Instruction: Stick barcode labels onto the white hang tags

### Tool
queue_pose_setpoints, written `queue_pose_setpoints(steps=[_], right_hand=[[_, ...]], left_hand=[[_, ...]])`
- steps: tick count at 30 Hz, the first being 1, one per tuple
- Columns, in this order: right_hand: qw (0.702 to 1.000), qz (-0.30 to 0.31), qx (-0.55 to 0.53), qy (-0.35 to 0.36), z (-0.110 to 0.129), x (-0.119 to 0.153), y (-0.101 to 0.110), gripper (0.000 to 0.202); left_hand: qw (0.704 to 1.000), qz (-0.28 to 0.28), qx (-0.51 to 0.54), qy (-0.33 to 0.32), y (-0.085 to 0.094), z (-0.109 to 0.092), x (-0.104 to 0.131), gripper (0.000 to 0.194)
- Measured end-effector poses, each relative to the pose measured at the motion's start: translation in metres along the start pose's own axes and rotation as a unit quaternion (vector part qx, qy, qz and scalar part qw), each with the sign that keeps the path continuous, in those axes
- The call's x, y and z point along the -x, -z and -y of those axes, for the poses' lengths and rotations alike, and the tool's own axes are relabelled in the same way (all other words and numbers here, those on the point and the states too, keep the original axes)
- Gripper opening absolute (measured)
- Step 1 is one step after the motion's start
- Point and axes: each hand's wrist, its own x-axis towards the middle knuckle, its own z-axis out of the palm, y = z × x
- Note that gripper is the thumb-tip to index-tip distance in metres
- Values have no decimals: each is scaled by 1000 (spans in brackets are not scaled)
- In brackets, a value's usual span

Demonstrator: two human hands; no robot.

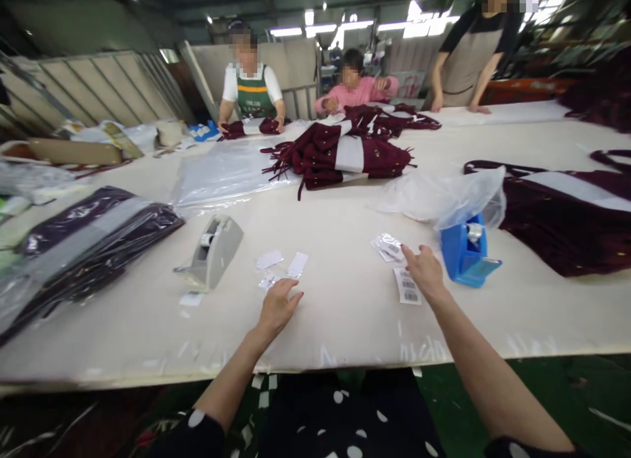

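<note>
My left hand (280, 307) is just above the table, fingers apart and nothing between them, beside several white tags (298, 265). Over on the right, my right hand (424, 269) has its fingers apart at the edge of small clear packets (387, 246); no object is seen lifted in it. Below its fingertips lies a white barcode label sheet (408, 287). A grey tape dispenser (214, 254) stands left of the tags. The blue tape dispenser (466, 251) is right of my right hand, touching a crumpled clear bag (444, 195).
Maroon garments (340, 152) with white bands are piled mid-table (335, 333). Bagged dark garments (93, 234) lie left, and more maroon garments (566, 215) right. Flat plastic bags (224, 172) are behind the grey dispenser. Three people are at the far side, one handling a maroon bundle (254, 127).
</note>
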Motion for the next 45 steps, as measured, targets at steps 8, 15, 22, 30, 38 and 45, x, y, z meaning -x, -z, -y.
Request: queue_pose_setpoints(steps=[8,15,22,30,38,45], right_hand=[[910,42,231,343,-68,81,-49,30],[886,57,272,370,-73,91,-59,25],[945,122,166,253,-58,89,-52,26],[947,194,-257,-6,-31,114,-43,21],[934,150,-312,-91,-42,125,-50,18],[926,183,-311,-112,-43,144,-57,20]], left_hand=[[986,15,-95,137,-7,10,-70,35],[973,86,-105,187,-7,2,-99,38],[994,77,16,71,-16,-39,-58,17],[905,185,375,72,-36,-92,11,27],[836,229,462,186,-47,-93,35,22],[822,213,486,207,-52,-92,38,19]])
